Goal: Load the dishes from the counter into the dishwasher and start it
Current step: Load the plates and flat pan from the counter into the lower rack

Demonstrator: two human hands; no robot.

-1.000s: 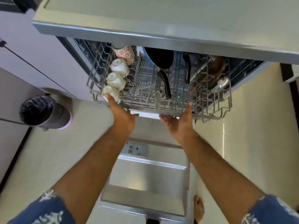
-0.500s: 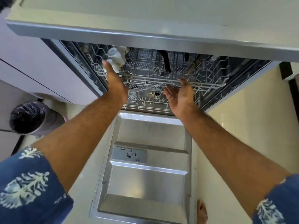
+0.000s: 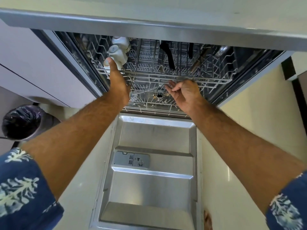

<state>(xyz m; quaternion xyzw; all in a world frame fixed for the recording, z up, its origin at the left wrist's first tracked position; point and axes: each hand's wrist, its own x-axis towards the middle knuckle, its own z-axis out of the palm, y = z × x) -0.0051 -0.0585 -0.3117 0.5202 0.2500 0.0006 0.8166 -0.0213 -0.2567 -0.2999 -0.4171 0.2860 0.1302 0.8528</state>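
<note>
The upper rack (image 3: 166, 77) sits inside the dishwasher (image 3: 249, 83), white cups (image 3: 118, 52) at its far left. The left hand (image 3: 118, 80), fingers straight, presses the rack's front beside the cups. The right hand (image 3: 184, 92) hangs loosely curled, holding nothing, near the rail.

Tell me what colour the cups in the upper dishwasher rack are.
White. The cups sit at the rack's left side, clearest in the head view.

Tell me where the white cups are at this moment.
In the head view, the white cups stand at the left end of the upper rack, inside the dishwasher, with the left hand's fingertips against the nearest one.
</note>
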